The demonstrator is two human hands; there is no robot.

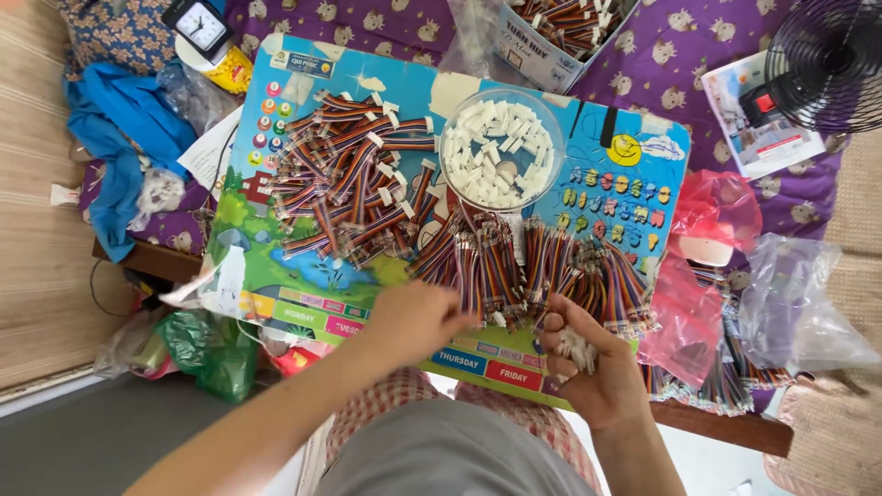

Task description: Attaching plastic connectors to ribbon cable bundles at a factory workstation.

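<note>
A colourful children's board [597, 165] lies across my lap as a work surface. On its left lies a pile of rainbow ribbon cables with white plugs [344, 174]. A second heap of bare-ended ribbon cables [542, 271] spreads along its near edge. My left hand [413, 317] rests with curled fingers at the near end of that heap, touching the cables. Cupped palm-up just right of it, my right hand [588, 358] holds a small bunch of white plastic connectors [574, 347]. A clear round bowl of white connectors [501, 152] stands at the board's far middle.
A cardboard box of more cables [560, 32] sits at the far edge. Red plastic bag [698, 276] and clear bags [799, 294] with cables lie right. A black fan [827, 60] is far right; a clock [197, 23], blue cloth [119, 138] and green bag [211, 349] lie left.
</note>
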